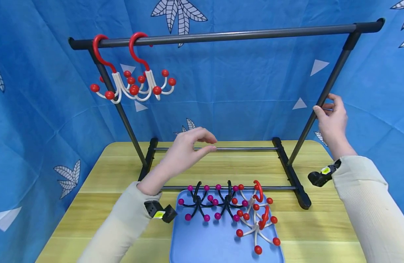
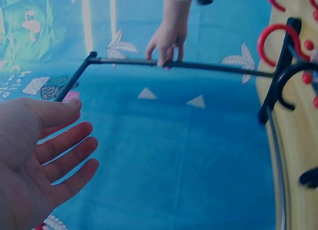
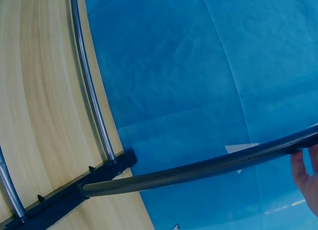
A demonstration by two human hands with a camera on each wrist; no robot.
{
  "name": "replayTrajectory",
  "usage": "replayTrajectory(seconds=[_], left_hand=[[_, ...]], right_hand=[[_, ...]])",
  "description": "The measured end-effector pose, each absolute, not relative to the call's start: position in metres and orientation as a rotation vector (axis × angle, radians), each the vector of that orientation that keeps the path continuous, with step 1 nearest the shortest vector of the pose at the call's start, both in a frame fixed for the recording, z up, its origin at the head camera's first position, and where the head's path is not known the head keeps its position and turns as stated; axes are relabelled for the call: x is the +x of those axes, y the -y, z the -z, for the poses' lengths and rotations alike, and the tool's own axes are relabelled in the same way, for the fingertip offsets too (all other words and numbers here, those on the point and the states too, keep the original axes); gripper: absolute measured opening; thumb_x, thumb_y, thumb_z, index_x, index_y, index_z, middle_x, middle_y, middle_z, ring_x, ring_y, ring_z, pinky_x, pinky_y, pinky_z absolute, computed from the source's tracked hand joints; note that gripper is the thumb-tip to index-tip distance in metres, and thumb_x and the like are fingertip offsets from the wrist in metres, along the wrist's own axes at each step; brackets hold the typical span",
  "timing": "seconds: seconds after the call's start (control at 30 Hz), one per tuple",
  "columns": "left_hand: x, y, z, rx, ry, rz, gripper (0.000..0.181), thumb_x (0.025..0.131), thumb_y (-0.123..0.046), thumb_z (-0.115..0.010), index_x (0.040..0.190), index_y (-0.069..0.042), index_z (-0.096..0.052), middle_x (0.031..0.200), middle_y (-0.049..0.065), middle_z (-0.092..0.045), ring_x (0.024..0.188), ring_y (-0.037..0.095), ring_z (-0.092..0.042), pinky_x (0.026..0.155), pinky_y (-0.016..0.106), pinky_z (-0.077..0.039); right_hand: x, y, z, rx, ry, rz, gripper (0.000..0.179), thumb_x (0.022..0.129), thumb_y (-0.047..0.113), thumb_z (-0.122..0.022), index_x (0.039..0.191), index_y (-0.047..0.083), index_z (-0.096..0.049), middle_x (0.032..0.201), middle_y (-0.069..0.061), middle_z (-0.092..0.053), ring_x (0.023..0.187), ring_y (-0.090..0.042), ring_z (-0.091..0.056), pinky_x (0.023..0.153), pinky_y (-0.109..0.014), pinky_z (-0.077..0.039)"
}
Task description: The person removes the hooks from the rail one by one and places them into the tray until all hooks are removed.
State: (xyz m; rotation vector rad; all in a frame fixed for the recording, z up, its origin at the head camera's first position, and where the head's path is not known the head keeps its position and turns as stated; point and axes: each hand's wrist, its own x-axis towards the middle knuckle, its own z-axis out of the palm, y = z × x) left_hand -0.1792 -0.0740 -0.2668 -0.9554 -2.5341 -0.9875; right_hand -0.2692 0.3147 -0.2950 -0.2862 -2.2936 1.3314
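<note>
Inside the right hand's [image 1: 334, 118] grasping fingers slanted a black tubular post [image 1: 330, 81]; below the left hand's [image 1: 192, 146] relaxed fingers lay two black, magenta-balled hangers [image 1: 227, 199].

Black rack [image 1: 241, 35], leaf-patterned blue backdrop [image 1: 228, 98]

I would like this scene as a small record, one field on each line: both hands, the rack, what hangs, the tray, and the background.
Left hand: in the air, fingers bent loosely, holding nothing
Right hand: grips the right post of the rack
Rack: dark, standing on a wooden table
Hanging: two white hangers with red hooks, near the bar's left end
Tray: blue; holds two black hangers with pink balls and two white hangers with red balls
Background: blue cloth with leaves and triangles
</note>
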Motion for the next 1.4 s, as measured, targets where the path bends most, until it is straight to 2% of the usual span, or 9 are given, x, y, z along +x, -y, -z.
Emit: replayTrajectory(seconds=[0.23, 0.43, 0.57, 0.7, 0.93, 1.23, 1.4], left_hand=[[-0.186, 0.087, 0.250, -0.856, 2.541, 0.971, 0.015, 0.086, -0.022, -0.063, 0.098, -0.014, -0.064, 0.096, -0.003, -0.063, 0.091, 0.010, -0.058, 0.080, 0.026, -0.049], [-0.193, 0.099, 0.237, -0.804, 2.447, 0.888, 0.016, 0.086, -0.020, -0.062, 0.099, -0.012, -0.064, 0.097, 0.000, -0.064, 0.091, 0.012, -0.059, 0.079, 0.028, -0.049], [-0.202, 0.112, 0.222, -0.700, 2.348, 0.871, 0.019, 0.086, -0.019, -0.063, 0.102, -0.009, -0.064, 0.100, 0.004, -0.064, 0.094, 0.014, -0.059, 0.083, 0.030, -0.048], [-0.209, 0.125, 0.206, -0.577, 2.285, 0.881, 0.023, 0.086, -0.020, -0.063, 0.103, -0.006, -0.063, 0.102, 0.007, -0.065, 0.095, 0.016, -0.059, 0.085, 0.032, -0.047], [-0.217, 0.139, 0.185, -0.418, 2.209, 0.901, 0.025, 0.085, -0.020, -0.063, 0.104, -0.004, -0.063, 0.102, 0.010, -0.064, 0.092, 0.015, -0.059, 0.084, 0.028, -0.047], [-0.225, 0.145, 0.172, -0.217, 2.068, 0.938, 0.028, 0.087, -0.025, -0.061, 0.106, -0.004, -0.061, 0.105, 0.006, -0.062, 0.092, 0.010, -0.057, 0.080, 0.017, -0.043], [-0.233, 0.149, 0.165, -0.053, 2.011, 0.932, 0.031, 0.087, -0.027, -0.059, 0.110, -0.006, -0.058, 0.108, 0.005, -0.060, 0.095, 0.009, -0.056, 0.082, 0.015, -0.042]], right_hand=[[-0.268, -0.314, 0.293, -0.294, 2.316, -1.311, 0.050, 0.092, 0.034, -0.046, 0.139, 0.029, -0.028, 0.098, 0.020, -0.037, 0.100, -0.004, -0.047, 0.092, -0.032, -0.044], [-0.268, -0.317, 0.292, -0.279, 2.324, -1.347, 0.050, 0.092, 0.034, -0.046, 0.139, 0.030, -0.029, 0.098, 0.020, -0.038, 0.096, 0.000, -0.046, 0.089, -0.028, -0.044], [-0.267, -0.317, 0.293, -0.258, 2.319, -1.359, 0.050, 0.092, 0.034, -0.047, 0.138, 0.030, -0.030, 0.098, 0.020, -0.038, 0.095, 0.002, -0.046, 0.086, -0.024, -0.044], [-0.267, -0.317, 0.294, -0.264, 2.321, -1.337, 0.050, 0.092, 0.034, -0.046, 0.139, 0.030, -0.029, 0.098, 0.021, -0.037, 0.096, 0.001, -0.046, 0.086, -0.024, -0.043], [-0.268, -0.316, 0.294, -0.272, 2.310, -1.336, 0.050, 0.092, 0.034, -0.045, 0.139, 0.030, -0.028, 0.098, 0.021, -0.037, 0.100, -0.002, -0.046, 0.091, -0.029, -0.043], [-0.267, -0.315, 0.295, -0.283, 2.327, -1.310, 0.051, 0.092, 0.035, -0.045, 0.140, 0.031, -0.027, 0.100, 0.020, -0.037, 0.103, -0.007, -0.046, 0.092, -0.033, -0.043], [-0.267, -0.314, 0.294, -0.265, 2.324, -1.310, 0.050, 0.092, 0.036, -0.045, 0.139, 0.030, -0.028, 0.099, 0.021, -0.036, 0.101, -0.004, -0.045, 0.089, -0.029, -0.043]])
